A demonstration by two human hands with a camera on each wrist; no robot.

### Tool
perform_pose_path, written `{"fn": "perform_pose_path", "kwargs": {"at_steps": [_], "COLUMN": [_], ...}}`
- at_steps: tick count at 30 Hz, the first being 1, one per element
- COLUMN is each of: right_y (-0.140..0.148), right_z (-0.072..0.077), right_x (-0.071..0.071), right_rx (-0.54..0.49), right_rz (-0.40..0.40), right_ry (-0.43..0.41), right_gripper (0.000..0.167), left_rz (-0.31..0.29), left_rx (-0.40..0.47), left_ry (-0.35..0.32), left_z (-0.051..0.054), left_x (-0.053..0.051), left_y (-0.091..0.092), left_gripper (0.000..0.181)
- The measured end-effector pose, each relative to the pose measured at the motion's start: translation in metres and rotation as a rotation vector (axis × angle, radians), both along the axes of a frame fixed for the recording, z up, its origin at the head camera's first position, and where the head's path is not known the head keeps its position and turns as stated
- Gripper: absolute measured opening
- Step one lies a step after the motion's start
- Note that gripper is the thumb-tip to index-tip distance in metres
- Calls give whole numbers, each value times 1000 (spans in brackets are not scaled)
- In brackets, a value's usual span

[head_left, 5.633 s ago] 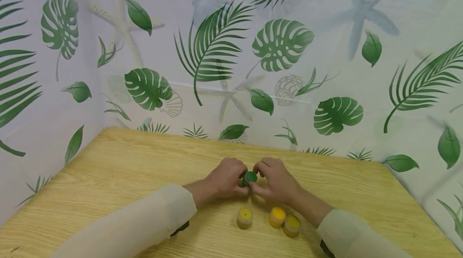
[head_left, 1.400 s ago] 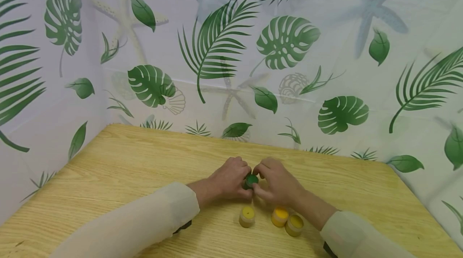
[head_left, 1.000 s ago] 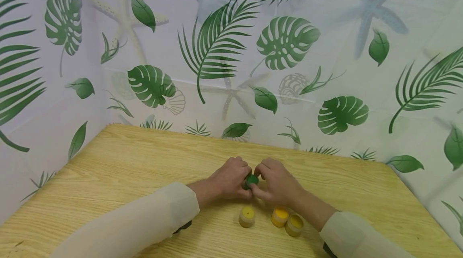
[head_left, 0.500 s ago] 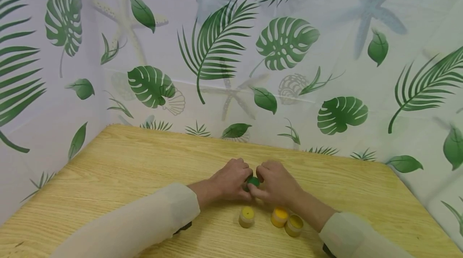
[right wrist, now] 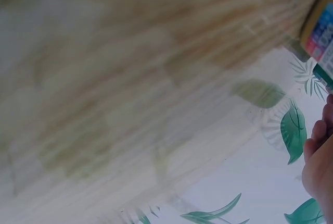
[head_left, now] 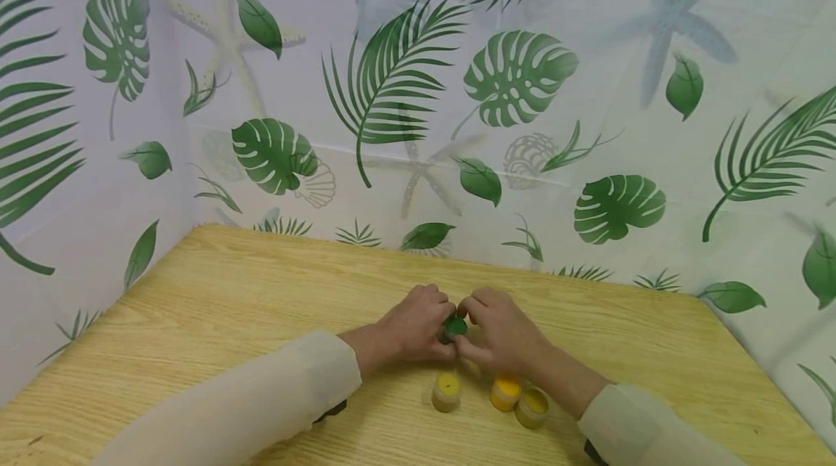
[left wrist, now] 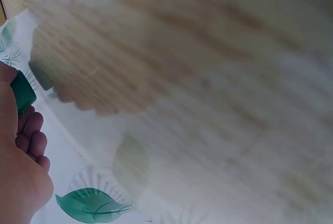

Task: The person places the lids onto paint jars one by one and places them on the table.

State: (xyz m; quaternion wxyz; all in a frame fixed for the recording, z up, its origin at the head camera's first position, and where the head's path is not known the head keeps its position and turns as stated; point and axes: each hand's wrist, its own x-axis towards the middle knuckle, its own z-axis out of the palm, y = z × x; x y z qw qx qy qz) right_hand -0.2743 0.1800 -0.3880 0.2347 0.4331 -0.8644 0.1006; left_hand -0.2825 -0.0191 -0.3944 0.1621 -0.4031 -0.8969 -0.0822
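Note:
A small paint pot with a green lid is held between both hands over the table. My left hand grips it from the left, fingers curled behind and thumb in front. The fingers and thumb of my right hand pinch the lid from the right. In the left wrist view the dark green pot shows beside the curled fingers of the left hand. The right wrist view catches only the edge of the right hand; its fingertips are cut off.
Three yellow-topped pots stand nearer the body: one on the left, an orange-yellow one and a darker one close together beneath the right forearm. A leaf-print cloth hangs behind the wooden table.
Both hands stay on the green pot. The right fingers and thumb shift round its lid; half a second ago they covered more of it. The yellow pots stay put.

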Motion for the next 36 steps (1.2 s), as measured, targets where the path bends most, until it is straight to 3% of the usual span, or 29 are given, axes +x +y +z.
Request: {"fn": "perform_pose_path", "kwargs": {"at_steps": [7,13,25,36], "right_y": [0,-1,-3,-4], "right_z": [-2,-3,0,2], "right_x": [-2,-2,3,3], "right_rx": [4,14,69,100], "right_rz": [33,5,-90,-147], "right_ry": [70,88,-3,-100], "right_gripper": [21,21,26,46], "left_rz": [1,-12,-13,-24], "left_rx": [-15,-14,-41,-65], "left_ry": [-7,7,-21,-42], "left_z": [2,1,4,3], "left_x": [0,1,4,5], "left_y": [1,1,2,4], "left_gripper": [30,31,35,38]}}
